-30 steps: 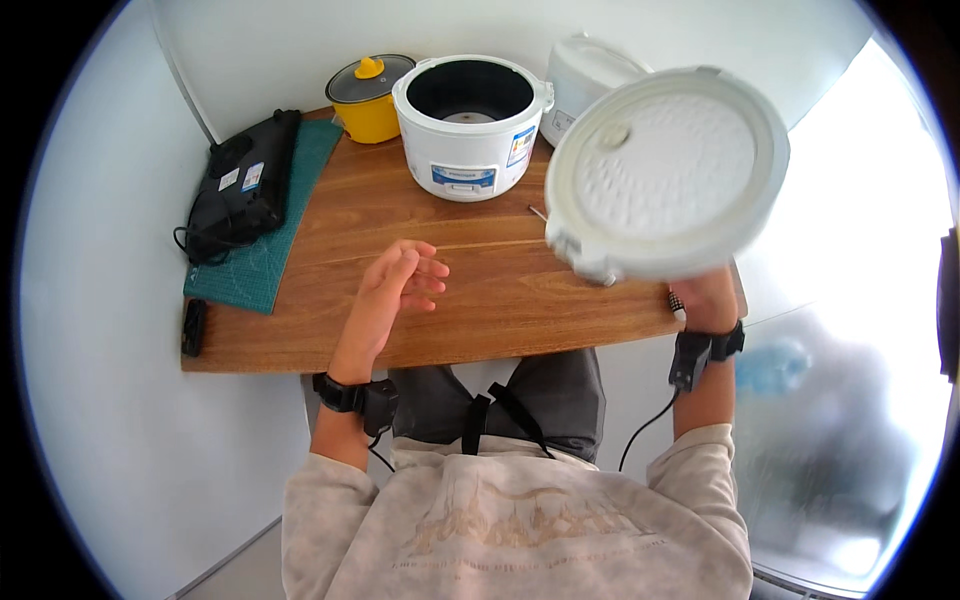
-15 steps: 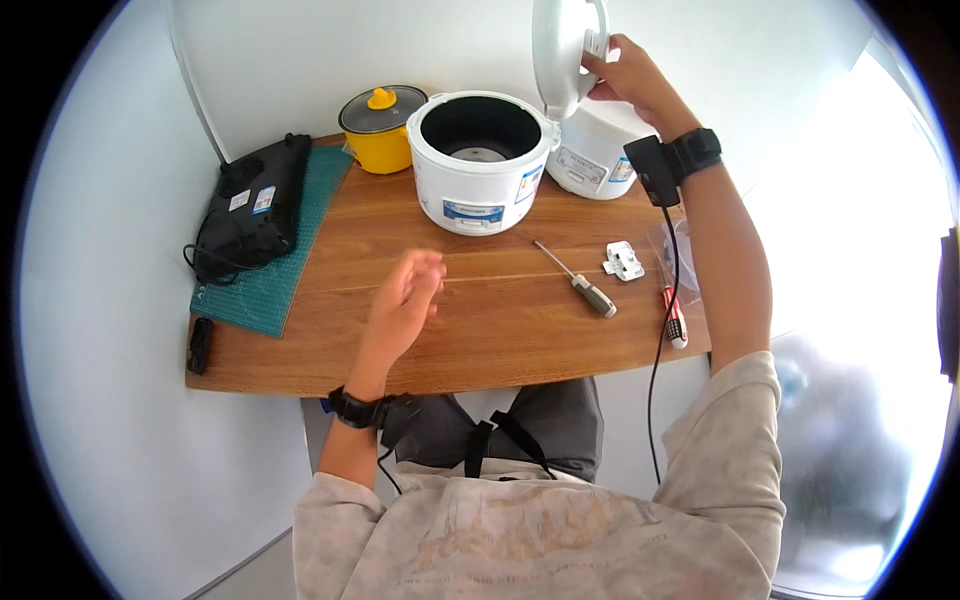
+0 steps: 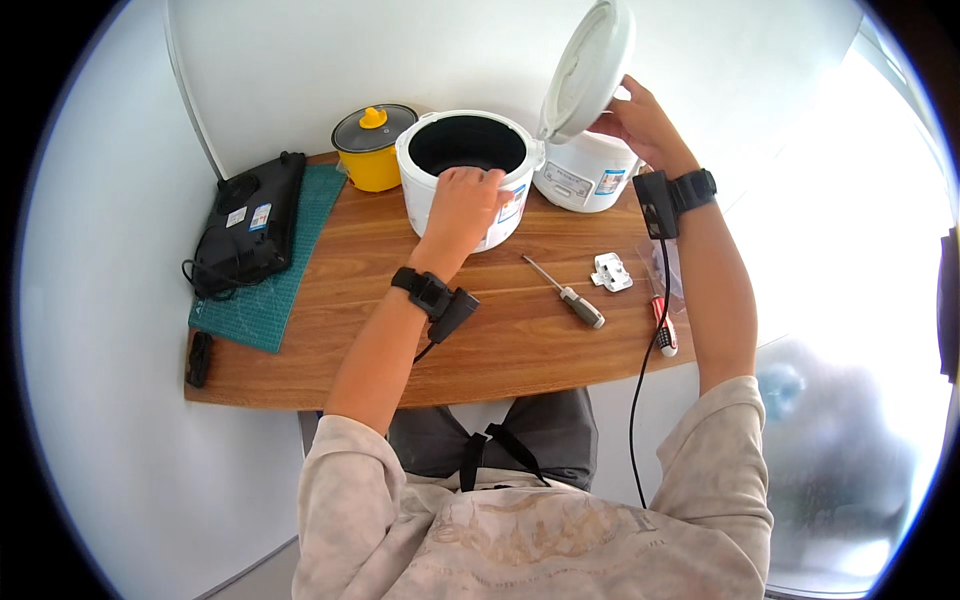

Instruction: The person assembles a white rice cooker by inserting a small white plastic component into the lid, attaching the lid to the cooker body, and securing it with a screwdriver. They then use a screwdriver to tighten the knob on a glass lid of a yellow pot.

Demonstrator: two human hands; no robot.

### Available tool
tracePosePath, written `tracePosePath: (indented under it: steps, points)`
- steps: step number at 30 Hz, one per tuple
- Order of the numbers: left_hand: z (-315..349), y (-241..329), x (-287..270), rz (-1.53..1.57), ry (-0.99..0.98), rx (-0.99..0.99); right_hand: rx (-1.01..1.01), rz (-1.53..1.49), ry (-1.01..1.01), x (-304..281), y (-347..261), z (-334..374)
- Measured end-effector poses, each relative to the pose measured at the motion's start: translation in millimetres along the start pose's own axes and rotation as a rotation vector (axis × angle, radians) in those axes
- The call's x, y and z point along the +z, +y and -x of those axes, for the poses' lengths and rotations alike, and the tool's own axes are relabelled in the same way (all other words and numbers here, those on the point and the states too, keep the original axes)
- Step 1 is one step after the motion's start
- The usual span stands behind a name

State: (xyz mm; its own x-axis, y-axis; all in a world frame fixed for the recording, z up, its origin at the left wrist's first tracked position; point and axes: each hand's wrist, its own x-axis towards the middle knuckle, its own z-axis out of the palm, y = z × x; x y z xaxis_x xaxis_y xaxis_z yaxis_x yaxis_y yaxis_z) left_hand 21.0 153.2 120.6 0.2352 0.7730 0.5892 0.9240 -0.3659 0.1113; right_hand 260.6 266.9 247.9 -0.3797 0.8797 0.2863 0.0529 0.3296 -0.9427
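Note:
A white rice cooker (image 3: 418, 200) stands at the back middle of the table, its dark inside showing. Its white lid (image 3: 592, 70) is raised on the right side, leaning to the right with the inner face toward the cooker. My right hand (image 3: 642, 125) grips the lid from its outer side, and some fingers are hidden behind it. At the cooker's front rim is my left hand (image 3: 462, 212), its fingers bent over the edge and their tips partly hidden. A grey-handled screwdriver (image 3: 570, 296) and a small white plastic part (image 3: 611, 272) lie in front on the right.
A second white rice cooker (image 3: 575, 180) stands behind the lid. Left of the open one is a yellow pot (image 3: 370, 168) with a glass lid. A black appliance (image 3: 250, 225) lies on a green cutting mat (image 3: 262, 315). A red-and-white-handled tool (image 3: 665, 330) rests near the right edge.
My left hand has moved up and forward from above the table to the cooker's front rim. The lid has swung further to the right, with my right hand still on it.

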Motion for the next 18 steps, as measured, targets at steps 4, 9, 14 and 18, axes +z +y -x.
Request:
tracePosePath:
  steps: [4, 9, 14, 18]
  points:
    - [18.5, -0.3, -13.1, 0.024, 0.057, 0.011, -0.001, -0.061, 0.052, -7.4, 8.8, 19.0]
    - [57.3, 22.0, -44.3, 0.059, 0.079, 0.022, -0.065, -0.162, 0.143, 2.2, 28.5, 69.6]
    - [88.1, 53.7, -67.7, 0.072, 0.040, -0.025, -0.092, -0.270, 0.216, 17.2, 62.1, 121.1]
    - [98.2, 70.8, -75.4, 0.077, 0.078, -0.021, -0.090, -0.304, 0.283, 16.8, 87.9, 151.5]
